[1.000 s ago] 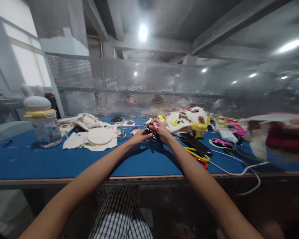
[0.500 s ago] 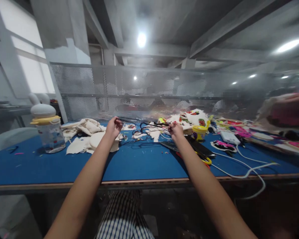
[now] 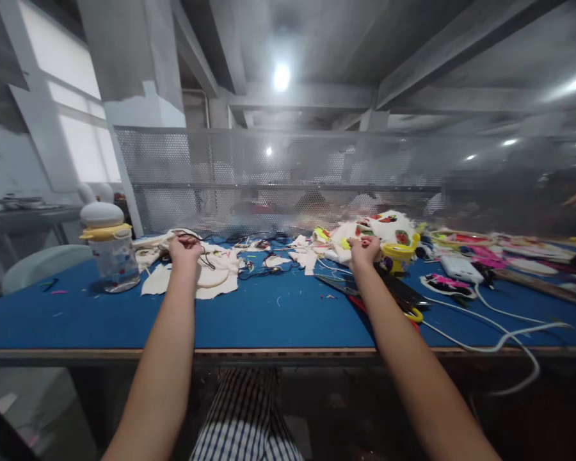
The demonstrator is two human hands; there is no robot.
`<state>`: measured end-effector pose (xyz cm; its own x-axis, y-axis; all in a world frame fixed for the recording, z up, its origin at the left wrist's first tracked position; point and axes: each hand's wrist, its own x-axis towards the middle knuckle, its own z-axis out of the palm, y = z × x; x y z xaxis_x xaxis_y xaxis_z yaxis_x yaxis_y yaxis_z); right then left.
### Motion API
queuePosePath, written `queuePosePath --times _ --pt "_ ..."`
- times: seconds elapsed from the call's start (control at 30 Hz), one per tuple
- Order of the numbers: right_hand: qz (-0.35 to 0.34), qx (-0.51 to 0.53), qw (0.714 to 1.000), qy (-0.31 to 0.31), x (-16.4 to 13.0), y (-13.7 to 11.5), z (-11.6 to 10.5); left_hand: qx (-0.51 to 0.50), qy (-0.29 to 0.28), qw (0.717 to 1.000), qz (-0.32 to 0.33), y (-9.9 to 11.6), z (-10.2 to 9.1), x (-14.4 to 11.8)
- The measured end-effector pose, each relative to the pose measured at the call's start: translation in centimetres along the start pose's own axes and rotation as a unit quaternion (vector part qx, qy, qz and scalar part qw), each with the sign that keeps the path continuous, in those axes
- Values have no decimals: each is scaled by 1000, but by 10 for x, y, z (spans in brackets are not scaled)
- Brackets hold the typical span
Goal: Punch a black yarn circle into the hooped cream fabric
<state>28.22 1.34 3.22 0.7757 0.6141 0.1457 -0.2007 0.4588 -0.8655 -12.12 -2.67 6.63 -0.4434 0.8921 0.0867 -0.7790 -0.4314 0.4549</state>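
I see my left hand [image 3: 185,246] and right hand [image 3: 363,250] both clenched on a dark thread [image 3: 269,238] stretched crosswise mid-frame above the bench [image 3: 269,314].

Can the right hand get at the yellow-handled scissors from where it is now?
Probably yes. The right hand is closed, raised above the blue table, and the yellow-handled scissors lie just nearer the table edge on its right, partly under a black tool, handles uncovered.
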Motion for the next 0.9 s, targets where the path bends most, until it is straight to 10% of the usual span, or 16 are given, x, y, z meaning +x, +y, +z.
queuePosePath --times 0.23,0.37,0.47,0.63,0.9 --pt "-67 -99 993 6 4 11 -3 109 -47 993 9 -1 19 -23" --pt "-131 -100 958 -235 -28 4 4 336 -145 930 42 -40 42 -50" --pt "-144 -54 873 -463 -64 -8 9 472 -309 826 -6 -73 56 -77" --pt "-18 -5 760 -650 -104 -14 12 519 -484 704 -22 -100 63 -103" --pt "38 -8 794 -606 -92 -10 9 485 -381 787 -9 -92 56 -85"
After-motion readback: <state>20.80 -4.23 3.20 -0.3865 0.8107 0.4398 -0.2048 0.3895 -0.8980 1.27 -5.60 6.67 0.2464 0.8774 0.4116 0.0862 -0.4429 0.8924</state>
